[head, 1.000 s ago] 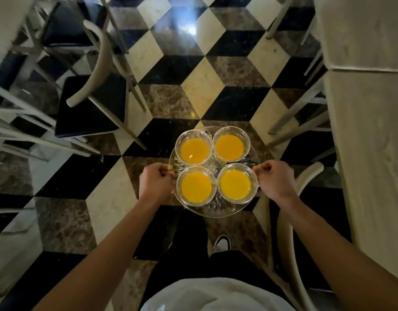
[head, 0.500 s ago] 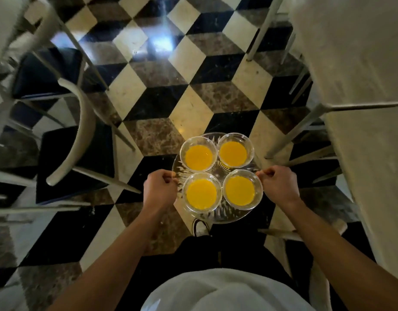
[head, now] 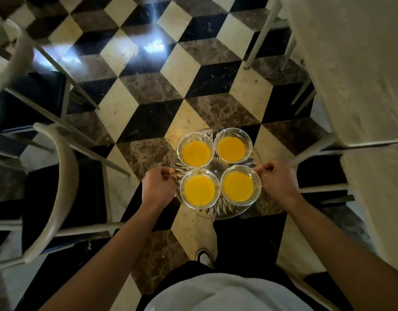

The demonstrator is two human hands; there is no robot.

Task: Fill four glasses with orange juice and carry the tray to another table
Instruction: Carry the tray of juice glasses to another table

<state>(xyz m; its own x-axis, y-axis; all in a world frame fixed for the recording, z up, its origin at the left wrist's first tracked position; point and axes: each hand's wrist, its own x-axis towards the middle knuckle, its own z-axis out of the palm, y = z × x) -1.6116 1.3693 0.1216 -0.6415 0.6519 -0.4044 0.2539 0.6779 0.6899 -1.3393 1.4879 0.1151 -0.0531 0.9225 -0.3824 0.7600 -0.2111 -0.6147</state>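
Four glasses (head: 218, 169) of orange juice stand two by two on the clear cut-glass tray (head: 216, 212), held in the air over the chequered floor (head: 148, 117). The left hand (head: 158, 186) grips its left edge, the right hand (head: 279, 181) its right edge (fingers curled round the rim). A tilt or a bump against the chair (head: 58, 189) could slop juice. The fingers under the tray are hidden.

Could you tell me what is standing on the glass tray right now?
Four glasses of orange juice stand on the tray, two by two. Its cut star centre shows between them; the rim under each hand's grip is hidden.
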